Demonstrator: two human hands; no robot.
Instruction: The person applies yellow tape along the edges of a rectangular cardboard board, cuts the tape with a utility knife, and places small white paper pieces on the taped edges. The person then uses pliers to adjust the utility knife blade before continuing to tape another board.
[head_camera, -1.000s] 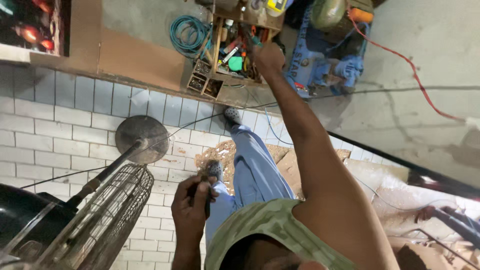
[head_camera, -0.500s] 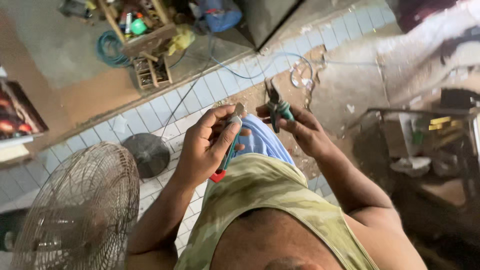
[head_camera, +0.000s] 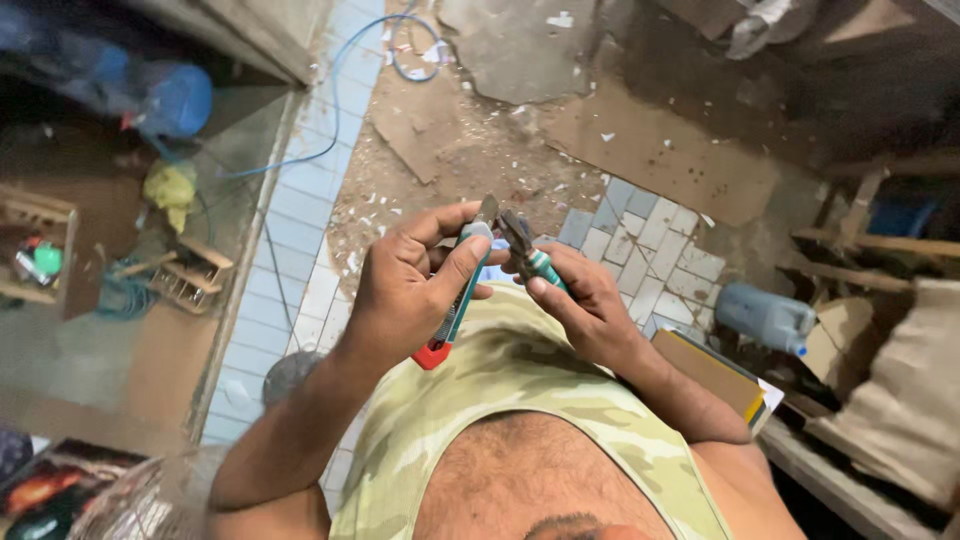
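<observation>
left hand (head_camera: 410, 290): clenched on one utility knife (head_camera: 458, 300)
right hand (head_camera: 590, 305): fingers grasping one pair of pliers (head_camera: 527, 252)

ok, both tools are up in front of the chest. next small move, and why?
Probably close the small gap: bring the pliers in the right hand onto the tip of the utility knife held in the left hand. The plier nose already points at the knife's metal tip, and the two sit close together but apart.
</observation>
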